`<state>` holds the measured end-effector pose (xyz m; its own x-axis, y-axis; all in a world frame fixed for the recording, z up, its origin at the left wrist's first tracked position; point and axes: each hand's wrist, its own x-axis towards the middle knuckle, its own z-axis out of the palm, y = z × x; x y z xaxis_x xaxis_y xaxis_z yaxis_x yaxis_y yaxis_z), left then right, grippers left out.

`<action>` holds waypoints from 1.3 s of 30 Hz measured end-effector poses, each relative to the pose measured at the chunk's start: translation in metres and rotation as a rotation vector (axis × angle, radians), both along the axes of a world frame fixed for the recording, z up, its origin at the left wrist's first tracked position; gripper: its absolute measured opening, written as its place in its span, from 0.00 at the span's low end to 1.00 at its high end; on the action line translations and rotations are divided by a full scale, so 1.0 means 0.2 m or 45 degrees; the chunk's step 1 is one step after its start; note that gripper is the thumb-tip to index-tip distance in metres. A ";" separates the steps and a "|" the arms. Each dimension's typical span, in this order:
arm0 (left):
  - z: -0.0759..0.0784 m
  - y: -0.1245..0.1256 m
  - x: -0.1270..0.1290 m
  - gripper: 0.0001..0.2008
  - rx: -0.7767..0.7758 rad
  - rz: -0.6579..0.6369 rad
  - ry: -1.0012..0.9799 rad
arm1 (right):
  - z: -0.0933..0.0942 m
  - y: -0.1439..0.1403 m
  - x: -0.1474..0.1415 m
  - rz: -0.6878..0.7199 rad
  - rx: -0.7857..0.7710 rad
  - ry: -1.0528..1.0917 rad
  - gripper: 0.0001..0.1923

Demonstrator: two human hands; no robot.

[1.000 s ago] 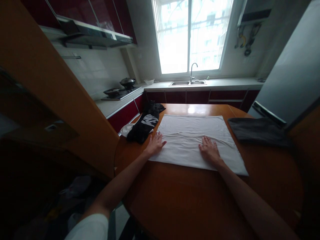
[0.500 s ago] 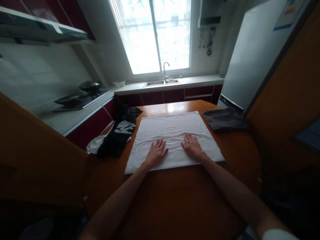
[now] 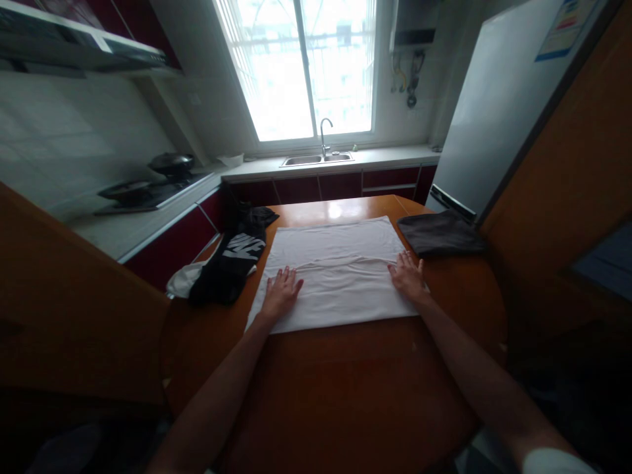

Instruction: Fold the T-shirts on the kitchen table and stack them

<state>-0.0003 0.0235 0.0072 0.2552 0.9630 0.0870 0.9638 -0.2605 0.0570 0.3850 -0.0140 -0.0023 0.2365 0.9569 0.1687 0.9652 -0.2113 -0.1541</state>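
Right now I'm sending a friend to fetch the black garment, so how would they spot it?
Find the round wooden table below the window. A white cloth lies spread on it; the black garment sits crumpled at its left edge. Unlike the flat dark cloth opposite, it bears bold white lettering.

You face: bright barred window (image 3: 306, 66) over steel sink (image 3: 316, 158); dark red base cabinets (image 3: 340, 185); tall grey refrigerator (image 3: 498, 105) right; round glossy orange-brown wooden table (image 3: 355, 395); pale tiled wall (image 3: 74, 151) left

Round wooden table (image 3: 345, 388) with a flat white cloth (image 3: 336, 273), black printed garment (image 3: 232, 260) on its left, folded dark cloth (image 3: 439, 234) on its right.
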 end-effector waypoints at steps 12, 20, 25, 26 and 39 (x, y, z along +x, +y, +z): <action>-0.06 -0.24 0.36 0.31 -0.047 -0.394 -0.060 | 0.01 -0.15 -0.53 0.601 -0.137 0.107 0.33; -0.03 -0.23 0.12 0.28 -0.042 -0.298 -0.025 | -0.03 -0.16 -0.28 0.489 -0.150 0.044 0.33; -0.02 -0.24 -0.15 0.28 -0.046 -0.147 0.026 | -0.06 -0.21 -0.05 0.378 -0.121 -0.031 0.32; -0.02 -0.25 -0.19 0.29 -0.047 -0.130 0.032 | -0.06 -0.22 -0.01 0.363 -0.118 -0.048 0.32; -0.06 -0.40 -0.58 0.31 -0.070 -0.187 0.036 | -0.13 -0.32 0.27 0.315 -0.128 -0.040 0.32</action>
<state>-0.1159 -0.0569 -0.0045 0.3952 0.9182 0.0260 0.9170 -0.3960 0.0487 0.4398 -0.0775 -0.0283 -0.0109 0.9973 0.0731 0.9934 0.0192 -0.1132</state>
